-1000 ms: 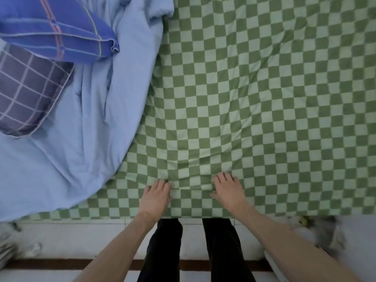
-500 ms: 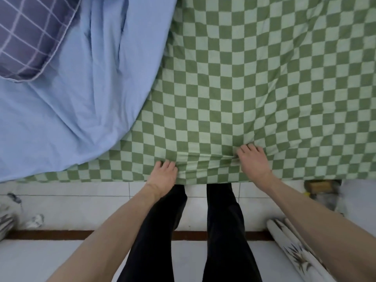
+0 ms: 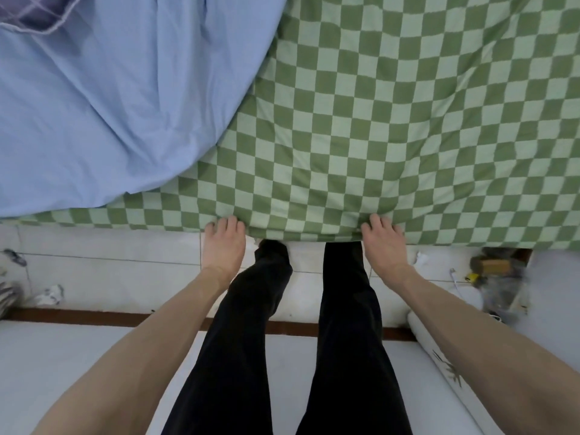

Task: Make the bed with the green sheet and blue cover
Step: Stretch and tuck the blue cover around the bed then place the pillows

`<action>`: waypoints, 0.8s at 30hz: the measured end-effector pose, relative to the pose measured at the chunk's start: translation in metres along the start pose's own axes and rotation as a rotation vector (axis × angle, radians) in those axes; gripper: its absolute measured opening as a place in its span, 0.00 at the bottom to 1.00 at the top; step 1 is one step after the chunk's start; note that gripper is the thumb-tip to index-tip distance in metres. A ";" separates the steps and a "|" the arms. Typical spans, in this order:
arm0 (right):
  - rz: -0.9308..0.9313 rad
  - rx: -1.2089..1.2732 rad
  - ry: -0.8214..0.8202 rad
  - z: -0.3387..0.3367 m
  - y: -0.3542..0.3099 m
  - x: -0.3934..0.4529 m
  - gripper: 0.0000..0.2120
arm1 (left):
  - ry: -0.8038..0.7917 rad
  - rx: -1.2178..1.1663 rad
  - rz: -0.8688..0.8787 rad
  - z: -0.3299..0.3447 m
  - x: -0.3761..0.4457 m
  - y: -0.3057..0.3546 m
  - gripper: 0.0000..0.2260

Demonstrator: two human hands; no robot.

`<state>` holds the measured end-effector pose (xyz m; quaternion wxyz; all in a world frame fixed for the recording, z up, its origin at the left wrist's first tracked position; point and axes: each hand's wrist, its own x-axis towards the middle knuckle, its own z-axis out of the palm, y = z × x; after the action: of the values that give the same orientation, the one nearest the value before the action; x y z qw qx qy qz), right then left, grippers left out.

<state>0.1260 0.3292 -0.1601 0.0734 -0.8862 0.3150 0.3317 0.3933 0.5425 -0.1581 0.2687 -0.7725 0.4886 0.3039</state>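
The fingers (image 3: 230, 222) of the left hand (image 3: 223, 246) curl over the near edge of the green sheet (image 3: 376, 136) and grip it. The right hand (image 3: 383, 246) grips the same edge, a little way to the side. Small folds bunch up between the two hands, so the cloth looks pulled toward the person. The green sheet lies spread over the bed. The blue cover (image 3: 110, 105) sits in a heap on the left part of the bed, on top of the sheet. The sheet looks soft, thin and light. It will bend and wrinkle easily. The best place to hold it is right at the edge, with hands wide apart.
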 end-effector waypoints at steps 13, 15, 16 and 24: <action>0.151 0.283 -0.196 0.015 0.001 -0.016 0.11 | 0.097 -0.067 0.218 0.001 -0.002 0.000 0.05; 0.341 0.487 -0.210 0.011 0.013 -0.017 0.10 | 0.111 -0.123 0.269 -0.010 -0.002 0.024 0.06; 0.469 0.613 -0.223 0.009 0.024 -0.019 0.11 | 0.119 -0.145 0.297 -0.017 0.000 0.038 0.06; 1.381 1.252 0.039 0.026 0.201 -0.028 0.30 | 0.144 -0.239 0.432 -0.092 0.047 0.189 0.10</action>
<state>-0.0264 0.1934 -0.1465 0.3190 -0.3067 0.8950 0.0566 0.2549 0.3778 -0.1529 0.0687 -0.6960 0.6208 0.3541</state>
